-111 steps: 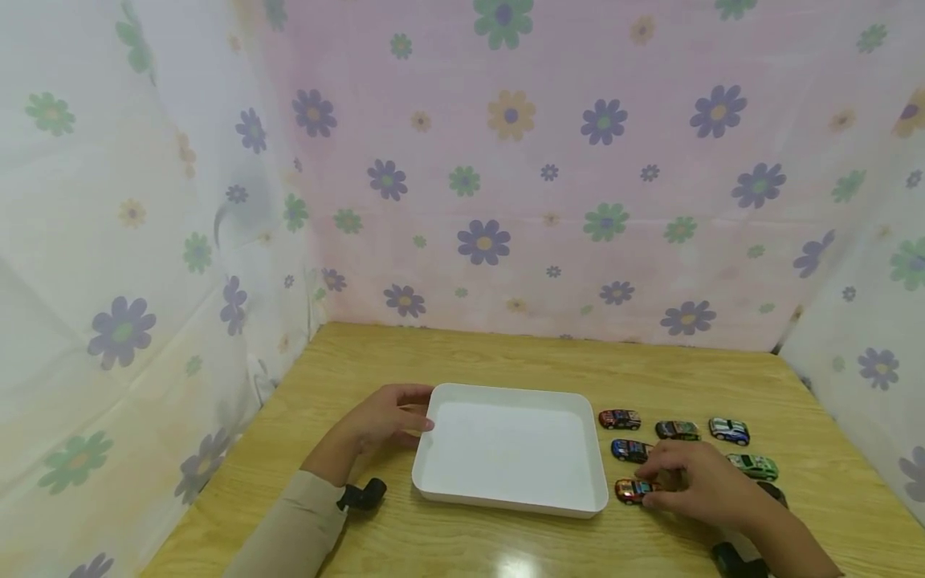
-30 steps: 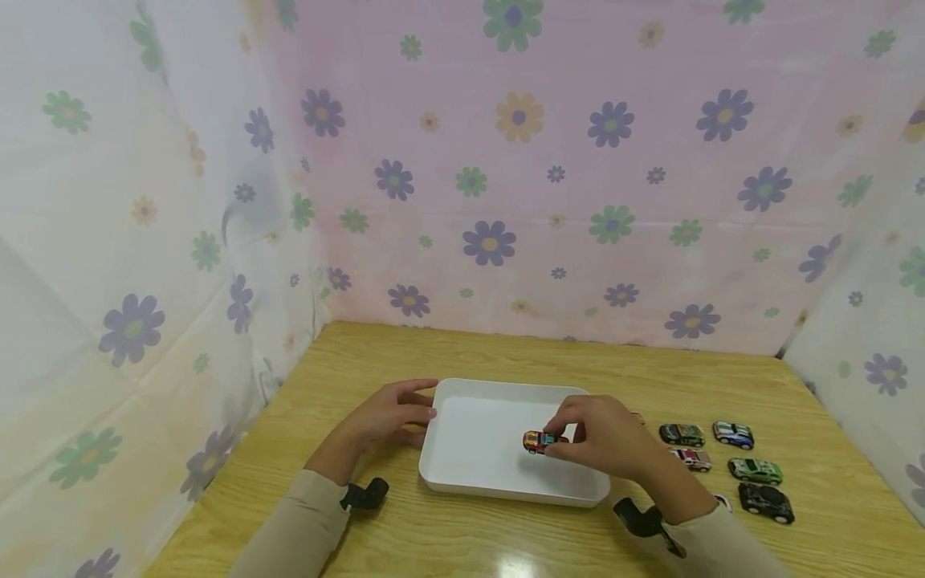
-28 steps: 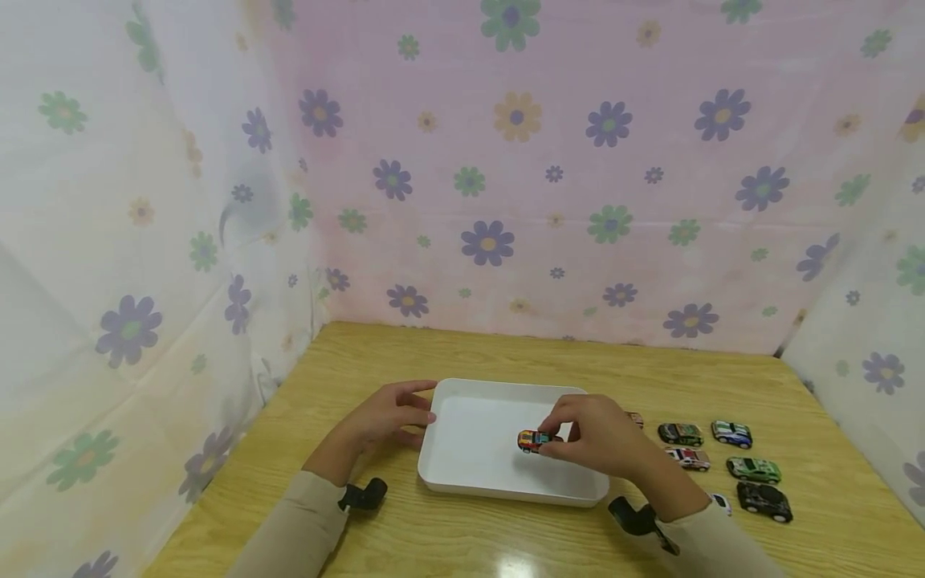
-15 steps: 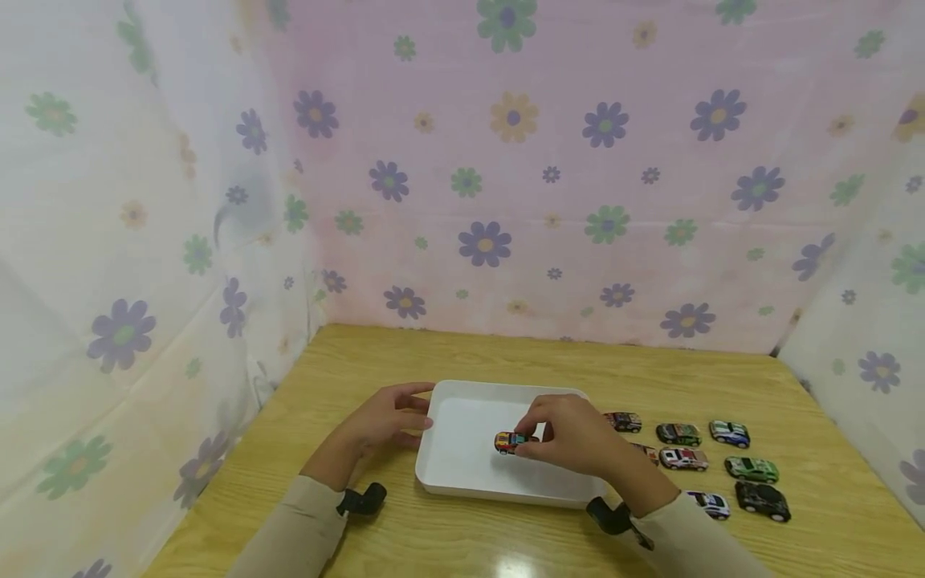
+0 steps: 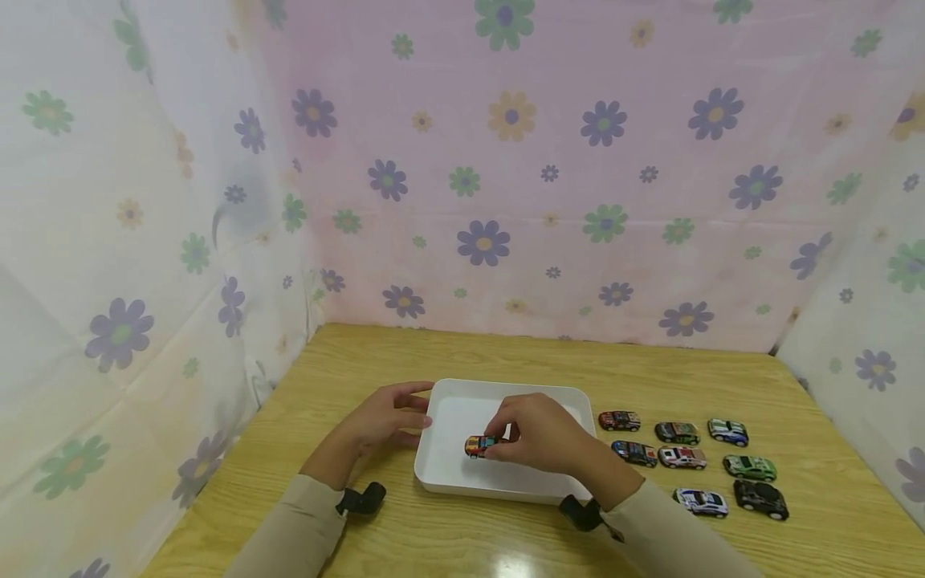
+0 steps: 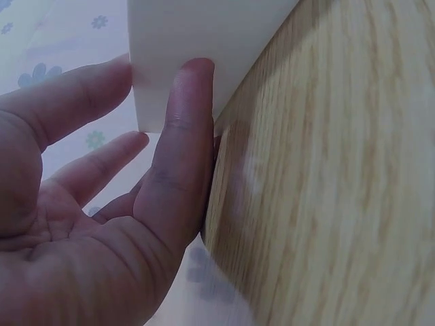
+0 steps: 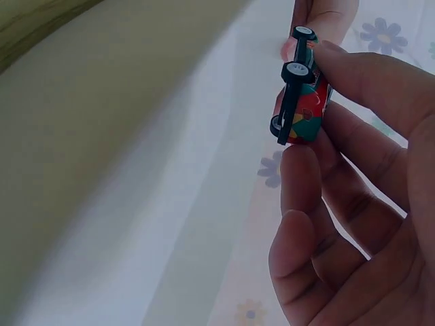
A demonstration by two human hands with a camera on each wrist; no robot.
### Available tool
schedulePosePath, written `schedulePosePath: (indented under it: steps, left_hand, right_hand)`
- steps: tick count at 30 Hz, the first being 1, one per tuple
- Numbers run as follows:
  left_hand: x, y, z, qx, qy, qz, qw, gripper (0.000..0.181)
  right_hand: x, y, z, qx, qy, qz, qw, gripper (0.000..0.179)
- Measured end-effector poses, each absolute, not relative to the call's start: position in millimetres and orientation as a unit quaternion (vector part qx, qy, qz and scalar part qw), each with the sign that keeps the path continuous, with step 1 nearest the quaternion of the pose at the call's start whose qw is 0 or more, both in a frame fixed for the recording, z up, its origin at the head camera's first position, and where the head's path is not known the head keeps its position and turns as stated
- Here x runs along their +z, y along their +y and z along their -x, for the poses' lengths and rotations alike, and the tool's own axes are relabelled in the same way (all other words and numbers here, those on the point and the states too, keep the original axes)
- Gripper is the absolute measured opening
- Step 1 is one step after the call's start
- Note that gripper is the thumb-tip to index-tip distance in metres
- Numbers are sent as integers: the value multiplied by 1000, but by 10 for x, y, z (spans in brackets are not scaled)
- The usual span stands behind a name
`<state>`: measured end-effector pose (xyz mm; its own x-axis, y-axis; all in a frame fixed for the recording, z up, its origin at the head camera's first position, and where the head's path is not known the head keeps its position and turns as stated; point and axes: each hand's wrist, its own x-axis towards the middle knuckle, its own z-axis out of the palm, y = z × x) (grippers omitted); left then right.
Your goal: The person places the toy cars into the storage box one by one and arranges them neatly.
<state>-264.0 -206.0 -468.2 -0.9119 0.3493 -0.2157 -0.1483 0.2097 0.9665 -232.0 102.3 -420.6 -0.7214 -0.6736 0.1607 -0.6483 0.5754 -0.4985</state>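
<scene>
A small red, yellow and teal toy car [image 5: 478,446] is pinched between the thumb and fingers of my right hand [image 5: 538,433], over the left-middle part of a shallow white tray [image 5: 458,409]. In the right wrist view the underside and wheels of the toy car [image 7: 306,112] show, and the tray floor lies below. My left hand [image 5: 383,413] is at the tray's left side. In the left wrist view its extended fingers touch the outer wall of the tray [image 6: 183,34], not curled around it.
Several toy cars stand on the wooden table [image 5: 405,530] right of the tray, among them a blue one [image 5: 634,453], a white one [image 5: 701,502], a green one [image 5: 750,466] and a black one [image 5: 760,498]. Flowered cloth [image 5: 426,265] encloses the table at the back and sides.
My right hand has taken the red and yellow toy car from the table right of the tray and carried it leftward over the tray. My left hand stays at the tray's left side.
</scene>
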Motion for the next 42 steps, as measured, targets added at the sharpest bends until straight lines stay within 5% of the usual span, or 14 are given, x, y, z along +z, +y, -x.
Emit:
schedulePosePath:
  steps: [24,42]
  left_hand:
    - [-4706,-2084,2643,637,739,-76,207,72]
    - [-4680,-2082,2637,636,738,-81,210,73]
  right_hand:
    - [-4320,541,2354,-287,906,294,100,12]
    - [-4436,539,2317,-301,903,287,107,11]
